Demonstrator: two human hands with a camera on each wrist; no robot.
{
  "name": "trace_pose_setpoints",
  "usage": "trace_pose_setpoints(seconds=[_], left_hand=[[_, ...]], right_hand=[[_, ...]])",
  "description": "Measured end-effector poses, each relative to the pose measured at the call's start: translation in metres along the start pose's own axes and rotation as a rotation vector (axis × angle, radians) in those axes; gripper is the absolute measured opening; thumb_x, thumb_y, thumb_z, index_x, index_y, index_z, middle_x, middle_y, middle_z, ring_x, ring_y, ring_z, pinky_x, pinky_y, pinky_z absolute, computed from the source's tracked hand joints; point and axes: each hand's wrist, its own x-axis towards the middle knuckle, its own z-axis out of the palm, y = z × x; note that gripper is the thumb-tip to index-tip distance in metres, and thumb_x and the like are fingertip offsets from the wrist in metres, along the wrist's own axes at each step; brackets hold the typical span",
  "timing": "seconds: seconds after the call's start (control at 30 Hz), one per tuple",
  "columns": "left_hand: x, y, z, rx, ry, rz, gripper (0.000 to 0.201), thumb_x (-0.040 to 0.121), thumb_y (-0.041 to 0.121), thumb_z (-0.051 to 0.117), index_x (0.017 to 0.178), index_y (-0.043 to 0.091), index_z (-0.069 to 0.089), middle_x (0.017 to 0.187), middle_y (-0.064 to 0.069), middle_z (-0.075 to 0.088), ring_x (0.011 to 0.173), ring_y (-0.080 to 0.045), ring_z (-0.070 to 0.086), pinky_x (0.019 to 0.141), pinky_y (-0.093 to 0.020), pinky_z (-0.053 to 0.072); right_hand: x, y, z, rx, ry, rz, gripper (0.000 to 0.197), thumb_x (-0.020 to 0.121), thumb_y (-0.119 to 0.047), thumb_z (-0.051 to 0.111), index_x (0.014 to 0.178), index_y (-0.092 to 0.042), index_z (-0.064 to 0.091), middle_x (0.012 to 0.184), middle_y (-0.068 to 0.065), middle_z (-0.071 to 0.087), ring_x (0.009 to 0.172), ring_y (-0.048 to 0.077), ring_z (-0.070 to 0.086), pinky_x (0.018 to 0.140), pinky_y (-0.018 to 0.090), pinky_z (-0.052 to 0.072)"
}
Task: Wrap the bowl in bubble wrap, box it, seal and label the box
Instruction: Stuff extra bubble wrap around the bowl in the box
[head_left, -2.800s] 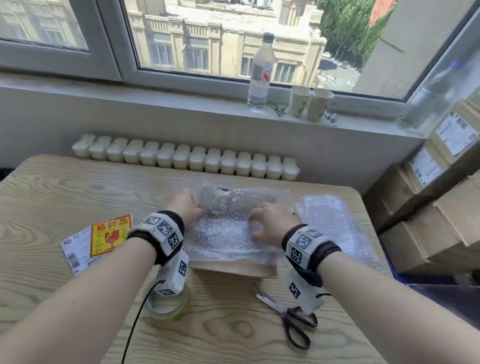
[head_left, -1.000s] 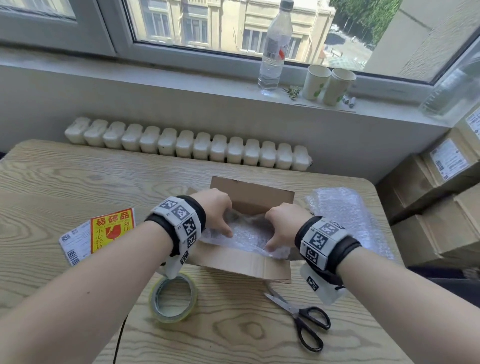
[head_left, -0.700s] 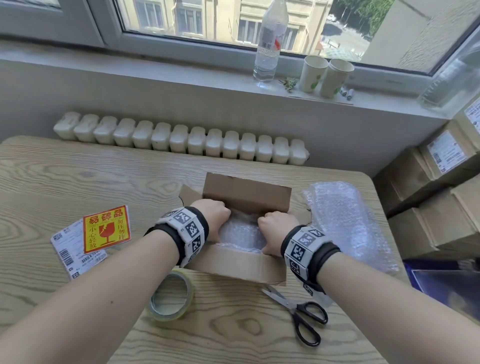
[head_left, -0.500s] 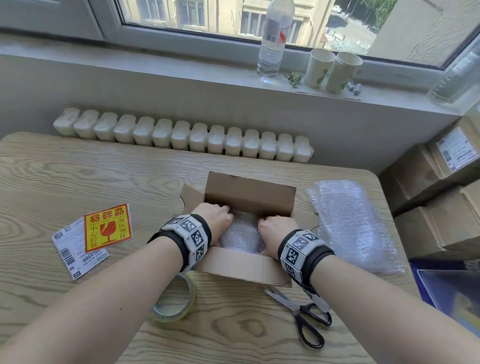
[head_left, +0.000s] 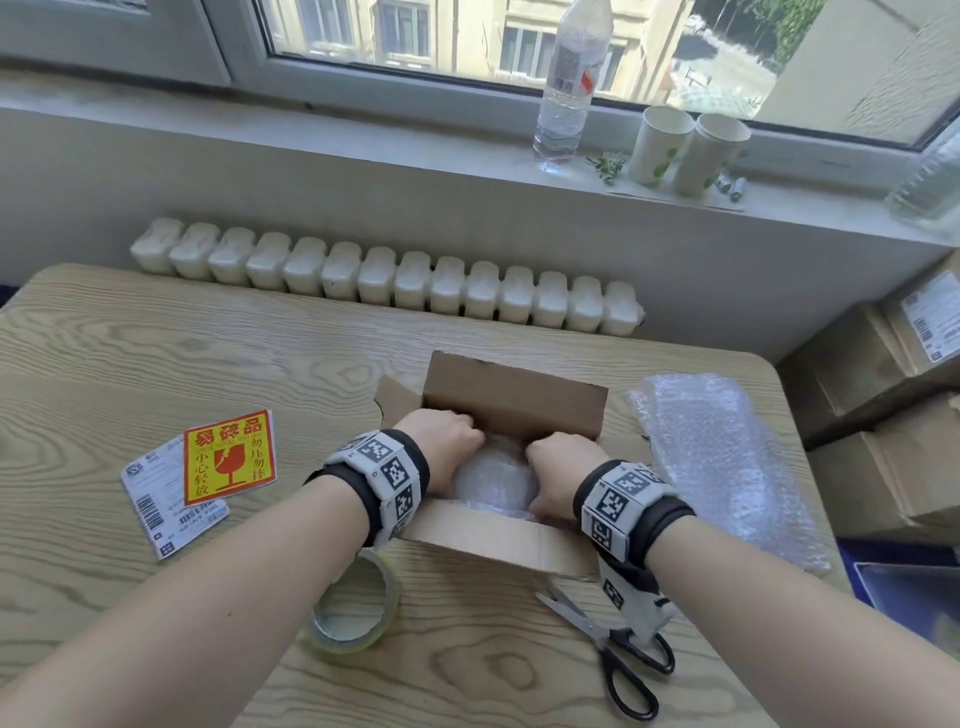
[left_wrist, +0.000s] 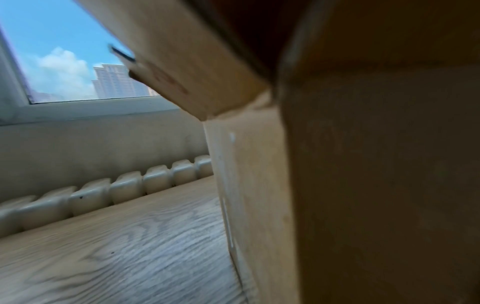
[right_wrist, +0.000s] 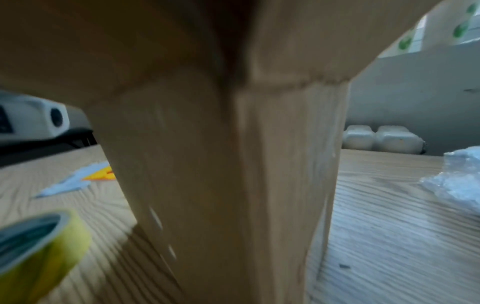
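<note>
Pressing wrapped bowl (head_left: 496, 480) into box (head_left: 511, 402).

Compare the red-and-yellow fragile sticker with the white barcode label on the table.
The fragile sticker is yellow with a red border, red characters and a broken-glass symbol; the barcode label is white with black barcodes and small print. The fragile sticker lies on top, overlapping the barcode label's upper right part. The barcode label reaches nearer the person. Both lie flat on the table, left of the box, untouched.

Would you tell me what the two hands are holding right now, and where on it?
Both hold the bubble-wrapped bundle inside the open box: the left hand on its left side, the right hand on its right side.
</note>
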Motion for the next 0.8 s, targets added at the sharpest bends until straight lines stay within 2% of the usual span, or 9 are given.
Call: trace_pose_setpoints(seconds=[0.13, 0.27, 0.3, 0.37, 0.5, 0.57, 0.63, 0.7, 0.8], left_hand=[[-0.009, -0.002, -0.019, -0.273, 0.165, -0.077, 0.022, 0.086, 0.015, 0.052, 0.102, 0.018, 0.066, 0.105, -0.001, 0.064, 0.098, -0.020, 0.060, 0.079, -0.026, 0.043], [-0.017, 0.013, -0.025, -0.595, -0.127, -0.141, 0.025, 0.085, 0.013, 0.049, 0.086, 0.017, 0.074, 0.086, 0.000, 0.073, 0.069, -0.014, 0.068, 0.068, -0.025, 0.056], [-0.017, 0.017, -0.024, -0.606, -0.198, -0.147, 0.025, 0.084, 0.013, 0.050, 0.087, 0.016, 0.075, 0.087, -0.001, 0.074, 0.070, -0.015, 0.067, 0.069, -0.026, 0.056], [-0.016, 0.024, -0.018, -0.540, -0.269, -0.152, 0.026, 0.086, 0.016, 0.050, 0.094, 0.016, 0.075, 0.097, -0.001, 0.073, 0.086, -0.017, 0.065, 0.078, -0.027, 0.053], [-0.012, 0.030, -0.010, -0.430, -0.313, -0.213, 0.031, 0.088, 0.027, 0.049, 0.106, 0.015, 0.071, 0.112, -0.005, 0.068, 0.107, -0.023, 0.060, 0.092, -0.029, 0.047], [-0.011, 0.032, -0.008, -0.382, -0.346, -0.238, 0.036, 0.090, 0.030, 0.046, 0.114, 0.014, 0.067, 0.120, -0.007, 0.064, 0.112, -0.025, 0.057, 0.095, -0.030, 0.045], [-0.010, 0.033, -0.006, -0.347, -0.360, -0.247, 0.038, 0.092, 0.030, 0.043, 0.119, 0.012, 0.063, 0.124, -0.009, 0.062, 0.114, -0.026, 0.056, 0.094, -0.029, 0.043], [-0.009, 0.036, -0.006, -0.314, -0.358, -0.241, 0.037, 0.093, 0.030, 0.043, 0.115, 0.009, 0.063, 0.121, -0.010, 0.063, 0.112, -0.027, 0.057, 0.090, -0.029, 0.043], [-0.015, 0.032, -0.008, -0.278, -0.293, -0.232, 0.035, 0.091, 0.035, 0.050, 0.103, 0.007, 0.068, 0.110, -0.011, 0.067, 0.102, -0.027, 0.062, 0.082, -0.031, 0.047]], right_hand=[[-0.013, 0.012, -0.019, 0.150, 0.105, 0.009, 0.024, 0.076, -0.013, 0.056, 0.093, -0.025, 0.069, 0.100, 0.000, 0.069, 0.094, 0.025, 0.063, 0.072, 0.030, 0.051], [-0.030, 0.018, -0.034, 0.220, 0.085, 0.007, 0.032, 0.074, -0.008, 0.048, 0.075, -0.029, 0.073, 0.092, -0.007, 0.071, 0.087, 0.017, 0.063, 0.062, 0.025, 0.046], [-0.034, 0.018, -0.037, 0.246, 0.052, 0.001, 0.034, 0.074, -0.007, 0.047, 0.073, -0.028, 0.074, 0.091, -0.008, 0.072, 0.086, 0.015, 0.064, 0.064, 0.026, 0.049], [-0.039, 0.013, -0.035, 0.270, -0.091, -0.019, 0.038, 0.077, -0.005, 0.045, 0.077, -0.026, 0.077, 0.089, -0.008, 0.074, 0.086, 0.013, 0.066, 0.073, 0.028, 0.056], [-0.036, -0.006, -0.016, 0.081, -0.312, -0.031, 0.032, 0.088, -0.009, 0.045, 0.106, -0.010, 0.071, 0.103, 0.006, 0.069, 0.096, 0.025, 0.062, 0.086, 0.032, 0.052], [-0.033, -0.011, -0.010, -0.030, -0.327, -0.024, 0.030, 0.093, -0.014, 0.042, 0.109, -0.006, 0.065, 0.109, 0.012, 0.065, 0.096, 0.028, 0.059, 0.084, 0.033, 0.047], [-0.031, -0.014, -0.010, -0.087, -0.334, -0.010, 0.031, 0.095, -0.016, 0.041, 0.114, -0.005, 0.062, 0.118, 0.013, 0.063, 0.106, 0.030, 0.060, 0.087, 0.034, 0.047], [-0.030, -0.013, -0.010, -0.095, -0.307, -0.003, 0.031, 0.095, -0.017, 0.042, 0.115, -0.004, 0.061, 0.120, 0.014, 0.062, 0.110, 0.031, 0.060, 0.089, 0.035, 0.048], [-0.032, -0.006, -0.007, -0.056, -0.163, -0.018, 0.026, 0.088, -0.012, 0.048, 0.103, -0.007, 0.068, 0.107, 0.013, 0.068, 0.096, 0.032, 0.064, 0.081, 0.035, 0.054]])
